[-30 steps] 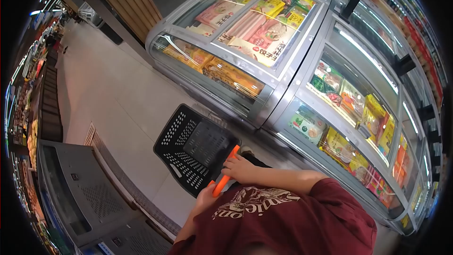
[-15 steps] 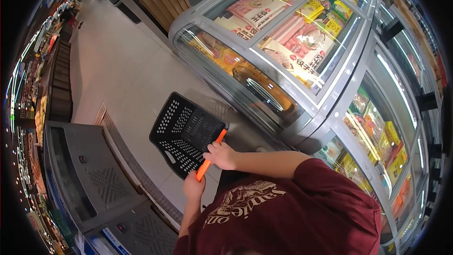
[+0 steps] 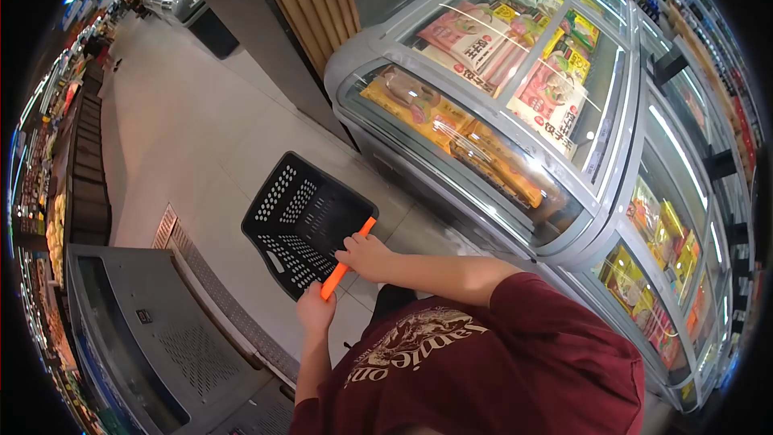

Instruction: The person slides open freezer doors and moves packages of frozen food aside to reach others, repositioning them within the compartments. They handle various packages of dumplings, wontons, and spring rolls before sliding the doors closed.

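Observation:
A black perforated shopping basket [image 3: 310,201] hangs in front of me above the tiled floor, and its inside looks bare. An orange handle [image 3: 338,275] runs along its near side. My left hand [image 3: 314,306] is closed on the lower end of this handle. Farther up the same handle, my right hand [image 3: 366,256] wraps round it, fingers curled. Both forearms reach out from a dark red shirt.
A glass-topped freezer [image 3: 475,133] with bagged frozen food stands at the right, its rounded corner near the basket. More freezers [image 3: 676,217] continue beyond it. A grey cabinet [image 3: 161,322] is at the lower left. Pale floor [image 3: 177,113] stretches away past a wood-slatted pillar [image 3: 310,0].
The freezer's front and its yellow packages show more fully, and the lower-left cabinet has shifted down. The basket and both hands sit slightly farther left, still together.

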A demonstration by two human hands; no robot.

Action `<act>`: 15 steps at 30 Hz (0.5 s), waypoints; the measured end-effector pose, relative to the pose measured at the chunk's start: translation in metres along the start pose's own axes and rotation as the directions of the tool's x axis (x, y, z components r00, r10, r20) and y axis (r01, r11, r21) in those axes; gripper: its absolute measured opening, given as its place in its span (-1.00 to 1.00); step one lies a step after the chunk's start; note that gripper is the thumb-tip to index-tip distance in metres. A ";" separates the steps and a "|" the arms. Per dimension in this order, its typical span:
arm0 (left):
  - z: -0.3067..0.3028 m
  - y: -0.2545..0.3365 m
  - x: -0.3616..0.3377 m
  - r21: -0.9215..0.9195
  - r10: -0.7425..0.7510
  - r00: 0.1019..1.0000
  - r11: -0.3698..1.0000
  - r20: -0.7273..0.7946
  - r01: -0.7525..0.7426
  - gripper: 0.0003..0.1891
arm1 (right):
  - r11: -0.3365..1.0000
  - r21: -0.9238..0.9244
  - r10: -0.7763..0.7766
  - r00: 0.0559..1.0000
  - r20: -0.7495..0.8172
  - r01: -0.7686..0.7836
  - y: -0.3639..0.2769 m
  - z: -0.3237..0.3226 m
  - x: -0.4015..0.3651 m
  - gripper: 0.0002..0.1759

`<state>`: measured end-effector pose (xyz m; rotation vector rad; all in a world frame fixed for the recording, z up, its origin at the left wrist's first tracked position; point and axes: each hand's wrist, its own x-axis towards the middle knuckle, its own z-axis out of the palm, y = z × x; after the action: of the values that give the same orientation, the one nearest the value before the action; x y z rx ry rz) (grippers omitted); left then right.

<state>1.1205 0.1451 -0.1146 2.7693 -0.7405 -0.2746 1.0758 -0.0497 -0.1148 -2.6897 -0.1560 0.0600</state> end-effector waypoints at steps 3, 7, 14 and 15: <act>-0.017 -0.025 0.038 -0.004 0.040 0.999 0.999 0.030 -0.040 -0.81 | 0.996 0.061 0.064 0.998 -0.028 -0.062 -0.004 -0.001 0.035 -0.65; -0.032 -0.062 0.087 -0.010 0.069 0.996 0.998 0.058 -0.068 -0.81 | 0.976 0.150 0.171 0.983 -0.072 -0.159 0.013 -0.017 0.031 -0.46; -0.051 -0.090 0.144 0.084 -0.042 0.987 0.996 0.153 0.029 -0.81 | 0.826 0.137 0.530 0.668 -0.522 -0.548 0.129 -0.128 -0.094 -0.47; -0.055 -0.091 0.150 0.108 -0.068 0.983 0.993 0.170 0.050 -0.81 | 0.750 0.056 0.535 0.554 -0.638 -0.660 0.149 -0.140 -0.113 -0.44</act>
<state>1.3040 0.1557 -0.1069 2.8962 -0.7334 -0.5094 0.9877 -0.2571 -0.0512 -2.6417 1.0349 -0.6724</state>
